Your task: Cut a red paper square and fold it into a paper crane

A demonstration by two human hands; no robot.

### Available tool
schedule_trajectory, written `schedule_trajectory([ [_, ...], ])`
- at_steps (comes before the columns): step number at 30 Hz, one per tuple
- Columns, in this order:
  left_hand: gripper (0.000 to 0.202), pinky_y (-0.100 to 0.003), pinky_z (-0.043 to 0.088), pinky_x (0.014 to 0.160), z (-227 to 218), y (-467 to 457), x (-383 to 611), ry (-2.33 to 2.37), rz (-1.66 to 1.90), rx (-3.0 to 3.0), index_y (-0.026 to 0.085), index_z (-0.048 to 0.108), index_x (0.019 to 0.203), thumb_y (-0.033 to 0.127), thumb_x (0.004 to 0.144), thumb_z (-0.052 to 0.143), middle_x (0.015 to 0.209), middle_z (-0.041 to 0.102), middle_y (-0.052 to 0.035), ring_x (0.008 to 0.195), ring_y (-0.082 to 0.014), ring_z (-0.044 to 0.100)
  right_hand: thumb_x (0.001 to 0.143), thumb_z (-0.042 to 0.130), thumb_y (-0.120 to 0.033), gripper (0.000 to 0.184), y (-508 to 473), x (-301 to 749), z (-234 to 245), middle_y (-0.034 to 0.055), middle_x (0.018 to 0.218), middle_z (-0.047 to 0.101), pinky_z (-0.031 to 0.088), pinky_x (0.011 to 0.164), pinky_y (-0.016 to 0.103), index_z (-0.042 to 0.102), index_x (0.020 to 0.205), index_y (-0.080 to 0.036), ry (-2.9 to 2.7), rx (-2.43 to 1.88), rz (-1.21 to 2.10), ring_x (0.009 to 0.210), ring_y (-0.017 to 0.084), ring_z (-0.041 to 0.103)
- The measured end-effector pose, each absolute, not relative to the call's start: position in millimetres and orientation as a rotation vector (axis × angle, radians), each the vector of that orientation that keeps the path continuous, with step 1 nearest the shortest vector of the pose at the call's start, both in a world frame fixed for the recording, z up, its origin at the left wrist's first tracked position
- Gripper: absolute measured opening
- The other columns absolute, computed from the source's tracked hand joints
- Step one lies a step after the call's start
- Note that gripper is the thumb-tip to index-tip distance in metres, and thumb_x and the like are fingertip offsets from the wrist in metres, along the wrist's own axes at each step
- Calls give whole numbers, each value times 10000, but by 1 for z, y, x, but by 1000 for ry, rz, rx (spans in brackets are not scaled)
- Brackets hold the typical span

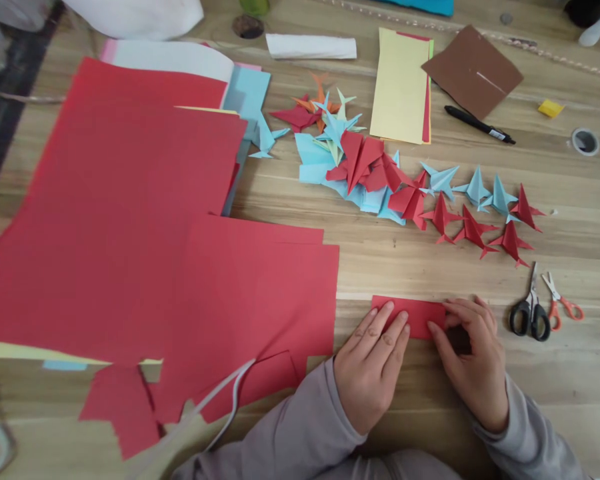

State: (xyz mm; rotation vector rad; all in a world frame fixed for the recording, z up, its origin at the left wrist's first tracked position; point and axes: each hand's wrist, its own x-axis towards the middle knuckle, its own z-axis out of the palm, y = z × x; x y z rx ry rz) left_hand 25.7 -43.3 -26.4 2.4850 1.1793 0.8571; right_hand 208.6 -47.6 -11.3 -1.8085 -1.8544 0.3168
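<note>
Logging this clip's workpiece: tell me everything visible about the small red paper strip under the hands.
The small red paper strip is a matte, thin rectangle, lying flat with its long side across the wooden table, left of the black-handled scissors. The left hand presses flat fingertips on its left part; the right hand covers its right end with bent fingers. Whether it is folded double cannot be told.

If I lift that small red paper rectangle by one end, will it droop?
Probably: the small red paper rectangle looks thin and flat, likely light. On the smooth wooden table it would likely slide when pushed; left hand and right hand both pin it down.
</note>
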Motion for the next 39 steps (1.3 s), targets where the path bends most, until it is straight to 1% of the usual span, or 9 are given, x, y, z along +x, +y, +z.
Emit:
schedule_trajectory([
  [6,337,-457,458,1028,-26,-42,26,1170,836,2492,83,626,1122,88,889,382,1252,608,-117,1316,-300,398,788,640,-244,261,-48,208,-11,42,834,635,386,998,533,550,1030,-210,-1868,-1817,308,903,223,602],
  [10,336,-449,447,1036,-27,-42,26,1177,847,2463,78,613,1135,81,890,382,1234,618,-126,1318,-292,398,788,642,-250,272,-48,207,-11,43,843,628,381,998,541,549,1041,-209,-1868,-1833,314,900,222,593],
  [16,336,-437,428,1048,-26,-43,26,1197,838,2480,68,616,1131,79,895,376,1238,618,-117,1300,-288,425,772,662,-216,336,-47,206,-9,31,778,624,396,987,534,550,1088,-196,-1853,-1802,304,864,220,600],
  [18,334,-430,421,1051,-25,-42,25,1187,817,2503,61,617,1129,74,893,382,1237,618,-115,1295,-292,432,764,667,-170,298,-47,206,-7,27,760,638,401,983,521,588,1048,-206,-1882,-1760,298,892,223,604],
  [21,334,-423,417,1046,-23,-41,24,1176,798,2519,53,618,1127,62,891,382,1222,627,-118,1283,-289,447,757,663,-103,203,-47,206,-4,6,715,654,400,978,512,652,914,-232,-1931,-1704,310,935,224,605],
  [22,332,-424,415,1044,-23,-40,23,1174,799,2518,51,620,1122,62,893,380,1217,630,-120,1280,-289,451,757,662,-92,196,-47,205,-3,5,713,658,404,974,508,661,898,-229,-1924,-1701,314,939,222,606],
  [26,335,-433,416,1034,-20,-39,21,1172,785,2525,54,625,1108,60,899,364,1209,635,-120,1282,-290,447,761,663,-80,168,-47,203,-1,10,696,659,407,970,509,680,870,-207,-1890,-1713,334,941,215,605],
  [31,326,-428,437,1011,-14,-35,18,1119,670,2592,51,622,1116,59,891,387,1223,626,-117,1254,-301,476,766,663,-84,145,-46,201,-1,17,680,659,412,963,507,688,855,-195,-1852,-1732,337,927,214,608],
  [39,328,-435,439,1003,-13,-34,18,1125,675,2597,49,625,1113,52,887,386,1218,630,-114,1243,-308,486,757,670,-83,136,-46,200,-1,21,683,661,409,970,516,686,836,-192,-1840,-1744,348,927,219,604],
])
